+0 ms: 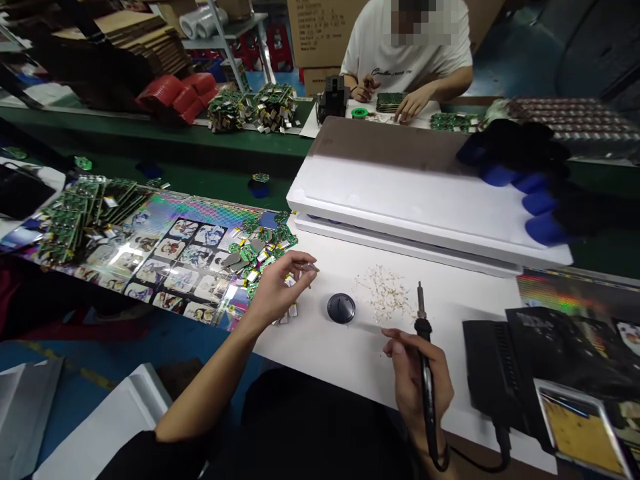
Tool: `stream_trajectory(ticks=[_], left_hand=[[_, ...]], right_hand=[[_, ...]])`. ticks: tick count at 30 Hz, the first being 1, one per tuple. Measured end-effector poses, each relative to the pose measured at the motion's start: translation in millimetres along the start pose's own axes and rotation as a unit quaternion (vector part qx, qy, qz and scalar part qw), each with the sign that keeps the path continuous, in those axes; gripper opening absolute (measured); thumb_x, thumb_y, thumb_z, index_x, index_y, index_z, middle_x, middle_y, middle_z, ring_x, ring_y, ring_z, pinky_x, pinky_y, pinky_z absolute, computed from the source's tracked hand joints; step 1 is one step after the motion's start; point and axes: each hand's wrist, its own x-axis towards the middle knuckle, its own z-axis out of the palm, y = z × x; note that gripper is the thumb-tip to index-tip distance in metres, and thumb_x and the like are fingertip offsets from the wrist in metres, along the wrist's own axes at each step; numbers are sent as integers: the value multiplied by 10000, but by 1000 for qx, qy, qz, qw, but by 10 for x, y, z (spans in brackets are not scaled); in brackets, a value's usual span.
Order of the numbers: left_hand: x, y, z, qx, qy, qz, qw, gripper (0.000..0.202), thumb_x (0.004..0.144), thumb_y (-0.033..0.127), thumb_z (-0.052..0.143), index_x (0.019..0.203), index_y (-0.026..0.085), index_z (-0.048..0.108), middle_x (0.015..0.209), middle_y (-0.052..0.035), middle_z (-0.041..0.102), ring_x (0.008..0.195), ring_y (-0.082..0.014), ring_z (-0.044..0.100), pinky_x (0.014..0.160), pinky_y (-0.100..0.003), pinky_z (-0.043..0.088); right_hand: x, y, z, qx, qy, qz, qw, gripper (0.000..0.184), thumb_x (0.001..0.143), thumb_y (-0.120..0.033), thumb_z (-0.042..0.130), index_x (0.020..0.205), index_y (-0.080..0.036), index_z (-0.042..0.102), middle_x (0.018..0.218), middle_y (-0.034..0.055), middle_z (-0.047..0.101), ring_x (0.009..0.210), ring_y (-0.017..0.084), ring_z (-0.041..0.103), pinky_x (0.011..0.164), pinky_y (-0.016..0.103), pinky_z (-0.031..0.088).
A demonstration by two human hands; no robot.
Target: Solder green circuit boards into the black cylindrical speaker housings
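Observation:
My right hand (417, 380) is wrapped around the handle of a soldering iron (426, 383), whose metal tip points up and away from me over the white work surface (370, 353). On the left, the fingers and thumb of my left hand (280, 287) are drawn together around something small that I cannot make out. Just beyond that hand lies a heap of small green circuit boards (257, 247) with silvery battery-like parts. Between my hands sits a round black disc (341, 308). Tan crumb-like bits (384, 291) are scattered to its right.
White foam trays (400, 193) stand behind, with another person's dark, blue-tipped glove (537, 200) over them. A black box (493, 373) and a sponge tray (577, 430) are at right. More circuit boards (75, 213) pile up left. A co-worker (405, 67) sits opposite.

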Motion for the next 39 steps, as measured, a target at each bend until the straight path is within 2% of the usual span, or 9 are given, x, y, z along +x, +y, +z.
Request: stream_trajectory(ticks=[3, 8, 12, 16, 20, 26, 30, 33, 39], left_hand=[[50, 158, 149, -157, -32, -34, 987, 250, 916, 330, 822, 1080, 179, 708, 1002, -59, 732, 831, -146, 704, 769, -264, 578], [6, 400, 485, -302, -153, -98, 936, 296, 863, 316, 891, 1022, 157, 700, 821, -22, 718, 742, -133, 724, 707, -232, 589], [-104, 489, 668, -355, -209, -105, 905, 261, 869, 277, 891, 1015, 157, 710, 920, -47, 740, 844, -151, 757, 793, -249, 625], [-182, 449, 669, -361, -226, -95, 900, 240, 909, 269, 859, 1098, 171, 747, 1135, -97, 761, 1064, -202, 761, 992, -322, 612], [-249, 329, 649, -353, -258, -112, 892, 245, 1017, 389, 732, 1005, 146, 747, 1016, -116, 787, 1101, -250, 762, 1005, -377, 597], [-280, 321, 702, -301, -210, -155, 917, 323, 963, 386, 797, 1195, 181, 705, 1080, -83, 739, 842, -142, 707, 726, -244, 555], [-233, 383, 725, -291, -282, -167, 899, 318, 930, 350, 834, 1150, 157, 712, 935, -53, 721, 800, -131, 702, 728, -234, 550], [-226, 394, 787, -350, -234, -175, 890, 308, 908, 355, 852, 1013, 166, 633, 884, -28, 712, 762, -139, 732, 714, -244, 579], [-352, 392, 1014, -436, -166, -219, 857, 407, 824, 340, 920, 862, 179, 548, 908, -3, 670, 849, -173, 772, 856, -321, 631]], right_hand=[[56, -40, 58, -6, -16, -39, 999, 339, 925, -154, 757, 1241, -230, 661, 1164, 96, 795, 1013, 237, 794, 834, 406, 678], [200, -146, 226, -3, -64, -112, 992, 598, 823, -150, 874, 1337, -272, 593, 1315, 102, 743, 1218, 277, 746, 988, 488, 664], [238, -173, 288, -12, 6, -115, 993, 538, 846, -99, 843, 1295, -280, 608, 1151, 40, 757, 999, 201, 780, 883, 400, 675], [246, -171, 198, -30, 56, -95, 993, 462, 853, -88, 828, 1234, -272, 642, 1052, 17, 751, 895, 181, 763, 788, 357, 646], [270, -186, 110, 2, 44, -106, 993, 418, 897, -91, 760, 1248, -268, 615, 1059, 35, 766, 945, 217, 789, 824, 418, 676], [247, -281, 93, 39, -13, -109, 993, 402, 932, -77, 680, 1248, -303, 579, 997, 23, 771, 932, 230, 799, 795, 452, 711], [222, -354, 105, 61, -33, -117, 991, 435, 947, -50, 630, 1295, -306, 575, 1110, 58, 776, 1074, 245, 796, 867, 465, 720], [224, -360, 138, 64, -4, -123, 990, 509, 929, -64, 665, 1357, -301, 525, 1289, 110, 726, 1177, 265, 767, 844, 462, 726], [239, -209, 183, -14, 2, -182, 983, 722, 814, -114, 858, 1398, -338, 497, 1351, 105, 699, 1225, 298, 744, 924, 557, 704]])
